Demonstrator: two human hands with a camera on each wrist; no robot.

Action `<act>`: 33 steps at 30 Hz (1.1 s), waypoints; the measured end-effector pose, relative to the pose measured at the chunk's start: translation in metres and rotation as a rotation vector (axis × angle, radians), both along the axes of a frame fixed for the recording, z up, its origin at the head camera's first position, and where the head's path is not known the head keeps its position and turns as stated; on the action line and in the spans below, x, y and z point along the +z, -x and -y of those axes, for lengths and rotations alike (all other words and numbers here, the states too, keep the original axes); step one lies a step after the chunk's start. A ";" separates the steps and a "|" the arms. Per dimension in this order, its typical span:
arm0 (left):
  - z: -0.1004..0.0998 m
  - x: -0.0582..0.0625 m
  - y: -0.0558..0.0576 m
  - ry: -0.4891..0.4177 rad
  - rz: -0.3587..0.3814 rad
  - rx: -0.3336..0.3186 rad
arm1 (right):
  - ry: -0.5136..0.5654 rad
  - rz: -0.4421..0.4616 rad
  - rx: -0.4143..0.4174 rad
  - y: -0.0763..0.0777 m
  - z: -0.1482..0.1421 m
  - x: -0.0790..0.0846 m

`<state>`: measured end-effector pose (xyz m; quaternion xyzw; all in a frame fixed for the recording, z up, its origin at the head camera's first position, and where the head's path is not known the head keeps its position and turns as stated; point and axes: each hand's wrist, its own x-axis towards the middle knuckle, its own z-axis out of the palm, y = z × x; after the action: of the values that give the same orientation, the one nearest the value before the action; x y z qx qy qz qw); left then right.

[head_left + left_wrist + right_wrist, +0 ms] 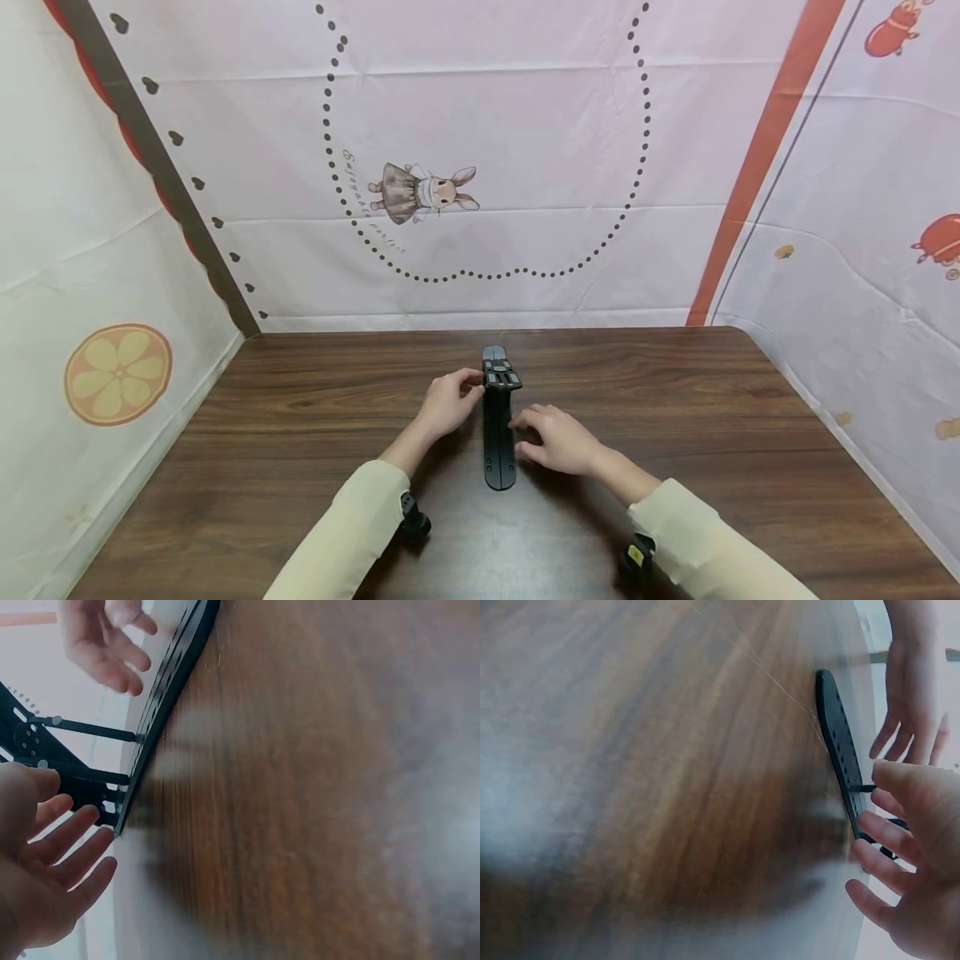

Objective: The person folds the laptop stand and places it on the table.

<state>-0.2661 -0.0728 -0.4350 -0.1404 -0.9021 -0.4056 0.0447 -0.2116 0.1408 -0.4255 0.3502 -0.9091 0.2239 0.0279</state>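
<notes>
Black folding stand on the tabletop, midway between side edges, toward the far edge, left hand by its raised top, right hand by its base, both with fingers loosely spread, touch unclear from here.

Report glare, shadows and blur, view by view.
Head: pale glare on the near tabletop, soft shadow below the right hand, black stand fairly crisp; left wrist: bright haze at the right edge, wood grain smeared; right wrist: hazy glare at the left edge, grain blurred, dark soft-edged shadow beside the stand.
</notes>
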 end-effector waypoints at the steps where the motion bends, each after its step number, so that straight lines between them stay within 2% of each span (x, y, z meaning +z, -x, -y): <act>1: 0.000 0.001 -0.002 -0.002 0.001 -0.006 | 0.023 0.004 -0.013 0.001 0.000 0.001; 10: -0.001 0.006 -0.014 -0.021 0.009 0.000 | 0.207 0.055 -0.142 0.015 -0.001 0.002; 20: 0.001 0.000 -0.015 -0.065 0.020 0.013 | 0.259 0.172 -0.212 0.026 0.003 0.000; 33: -0.006 -0.007 -0.010 -0.117 -0.033 0.041 | 0.302 0.165 -0.294 0.038 0.020 -0.009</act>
<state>-0.2560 -0.0665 -0.4424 -0.1258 -0.8787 -0.4541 0.0759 -0.2498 0.1211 -0.4345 0.1862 -0.9057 0.3790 0.0378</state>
